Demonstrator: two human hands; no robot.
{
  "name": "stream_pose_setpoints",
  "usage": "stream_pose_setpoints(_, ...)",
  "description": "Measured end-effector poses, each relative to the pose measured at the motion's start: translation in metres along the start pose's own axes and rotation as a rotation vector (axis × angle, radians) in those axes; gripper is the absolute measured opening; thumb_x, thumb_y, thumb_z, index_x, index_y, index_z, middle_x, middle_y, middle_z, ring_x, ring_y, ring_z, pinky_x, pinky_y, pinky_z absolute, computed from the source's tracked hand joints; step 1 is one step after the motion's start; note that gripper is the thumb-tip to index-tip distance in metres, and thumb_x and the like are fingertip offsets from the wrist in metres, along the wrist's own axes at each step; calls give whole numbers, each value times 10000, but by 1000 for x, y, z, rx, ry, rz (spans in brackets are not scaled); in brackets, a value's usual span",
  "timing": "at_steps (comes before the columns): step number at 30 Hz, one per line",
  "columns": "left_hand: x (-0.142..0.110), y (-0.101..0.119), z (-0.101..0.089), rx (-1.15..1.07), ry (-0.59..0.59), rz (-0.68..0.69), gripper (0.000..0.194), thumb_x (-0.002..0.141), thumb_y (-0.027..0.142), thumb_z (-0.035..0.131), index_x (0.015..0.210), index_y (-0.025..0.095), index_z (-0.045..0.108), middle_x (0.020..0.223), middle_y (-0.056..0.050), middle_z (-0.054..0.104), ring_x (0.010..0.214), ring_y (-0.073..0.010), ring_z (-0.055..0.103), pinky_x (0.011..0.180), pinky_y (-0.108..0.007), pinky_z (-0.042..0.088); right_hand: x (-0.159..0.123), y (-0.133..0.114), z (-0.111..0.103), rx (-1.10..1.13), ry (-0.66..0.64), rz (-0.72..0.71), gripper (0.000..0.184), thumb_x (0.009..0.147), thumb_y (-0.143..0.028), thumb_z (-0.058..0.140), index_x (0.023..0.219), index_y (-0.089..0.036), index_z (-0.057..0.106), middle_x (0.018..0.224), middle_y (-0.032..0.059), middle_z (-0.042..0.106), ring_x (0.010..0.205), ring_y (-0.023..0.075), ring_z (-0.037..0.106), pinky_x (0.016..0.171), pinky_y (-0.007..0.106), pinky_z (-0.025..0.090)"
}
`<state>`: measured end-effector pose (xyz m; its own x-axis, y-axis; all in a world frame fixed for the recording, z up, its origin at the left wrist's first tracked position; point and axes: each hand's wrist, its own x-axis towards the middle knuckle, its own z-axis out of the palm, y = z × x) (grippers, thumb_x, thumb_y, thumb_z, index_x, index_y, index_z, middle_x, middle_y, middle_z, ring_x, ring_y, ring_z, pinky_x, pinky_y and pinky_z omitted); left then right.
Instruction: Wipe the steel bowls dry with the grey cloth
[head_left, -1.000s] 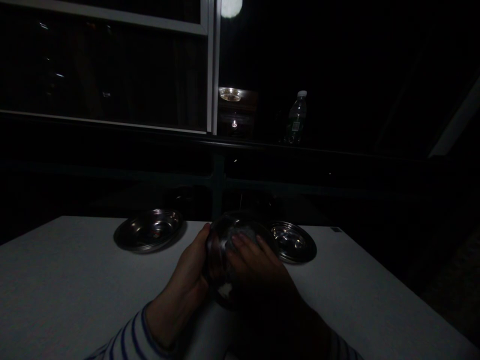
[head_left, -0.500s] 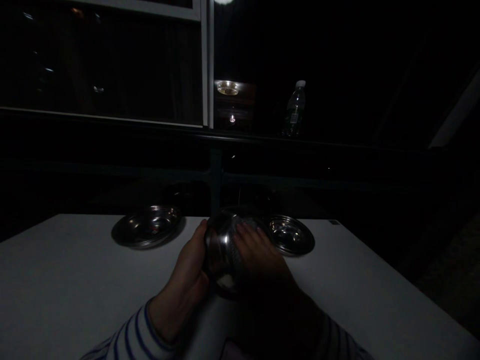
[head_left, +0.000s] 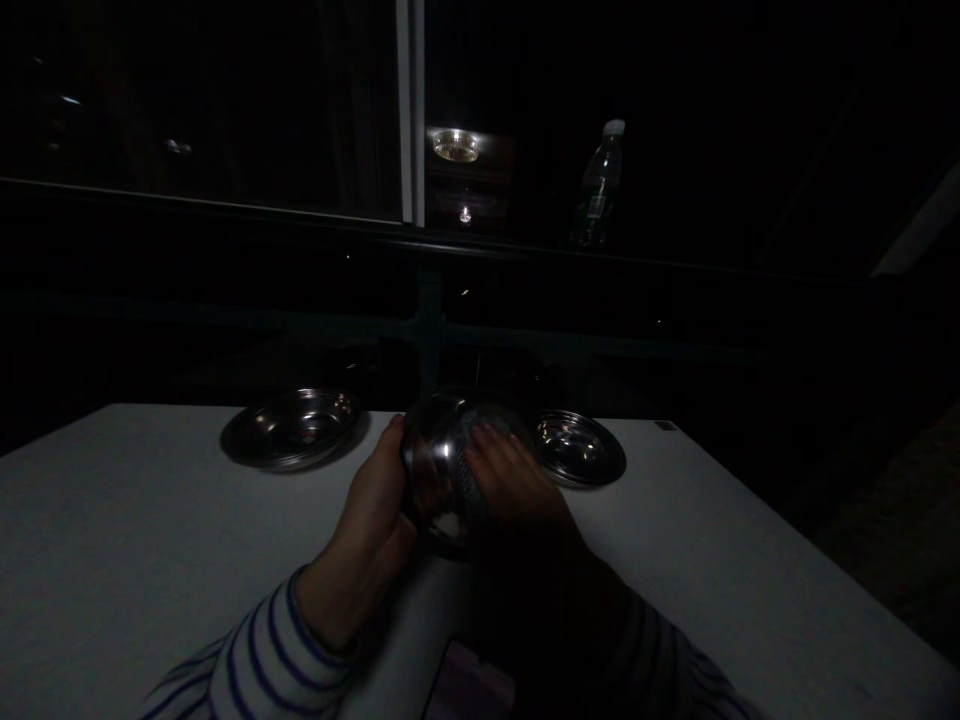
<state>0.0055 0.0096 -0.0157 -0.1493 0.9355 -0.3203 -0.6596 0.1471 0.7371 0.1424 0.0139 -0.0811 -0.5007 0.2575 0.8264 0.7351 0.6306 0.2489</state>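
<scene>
The scene is very dark. My left hand [head_left: 371, 520] grips the left rim of a shiny steel bowl [head_left: 435, 470] tilted on its side above a pale table [head_left: 150, 540]. My right hand [head_left: 514, 485] presses a greyish scrubbing pad [head_left: 474, 440] against the bowl's surface, fingers closed over it. Both sleeves are striped white and blue.
A steel plate [head_left: 289, 428] lies at the table's far left and a second steel plate [head_left: 577, 447] at the far right of the bowl. A plastic water bottle [head_left: 598, 190] stands on a dark ledge behind. A window frame [head_left: 409, 110] rises beyond. A dim flat object [head_left: 469, 685] lies near me.
The view has tilted so everything sits slightly lower and closer. My right hand has shifted a little on the bowl while the left keeps its grip.
</scene>
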Motion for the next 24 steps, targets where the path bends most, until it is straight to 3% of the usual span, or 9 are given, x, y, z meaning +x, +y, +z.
stream_pose_setpoints(6, -3, 2, 3, 15, 1, 22, 187, 842, 268, 485, 844, 141, 622, 640, -6, 663, 486, -120, 613, 436, -219, 500, -3, 29, -8, 163, -50, 370, 519, 902, -263, 242, 1386, -75, 229, 1403, 175, 325, 1318, 218, 278, 1014, 440, 381)
stream_pose_setpoints(8, -3, 1, 4, 4, 15, 25, 179, 833, 270, 498, 842, 143, 624, 635, -1, 661, 489, -115, 611, 459, -215, 504, -6, 21, 0, 119, -8, 330, 521, 900, -253, 247, 1393, -88, 211, 1389, 178, 348, 1314, 230, 284, 1004, 456, 388)
stream_pose_setpoints(12, -1, -6, 2, 26, 74, 9, 206, 833, 278, 490, 771, 132, 621, 581, -4, 641, 453, -113, 591, 440, -207, 479, -10, -6, 17, -28, 33, 68, 513, 872, -241, 358, 1345, -52, 295, 1326, 195, 434, 1305, 259, 298, 1001, 445, 392)
stream_pose_setpoints(16, 3, -13, -2, 67, 71, 11, 211, 819, 300, 512, 745, 138, 626, 597, -7, 653, 468, -116, 594, 462, -215, 477, -10, -3, 13, -1, 15, -28, 504, 866, -239, 413, 1325, -49, 322, 1332, 184, 431, 1326, 242, 253, 1034, 420, 357)
stream_pose_setpoints(18, 5, -16, -4, 105, 49, 18, 232, 814, 331, 517, 746, 143, 634, 622, -16, 665, 508, -128, 611, 489, -225, 481, -9, 10, 6, 82, -9, 48, 513, 893, -262, 346, 1356, -53, 272, 1353, 190, 400, 1333, 233, 234, 1032, 433, 356)
stream_pose_setpoints(21, 5, -19, -6, 227, 1, 12, 282, 802, 388, 517, 768, 142, 650, 654, -40, 680, 554, -158, 626, 513, -246, 477, -10, 31, -1, 213, -92, 324, 527, 917, -298, 263, 1398, -94, 196, 1403, 176, 327, 1321, 229, 267, 1015, 441, 377)
stream_pose_setpoints(24, -1, -19, -4, 374, -35, -1, 351, 785, 441, 514, 764, 121, 659, 642, -66, 677, 555, -184, 623, 500, -256, 455, -10, 36, -3, 245, -102, 502, 518, 921, -311, 258, 1402, -129, 194, 1386, 158, 364, 1282, 223, 350, 988, 422, 413)
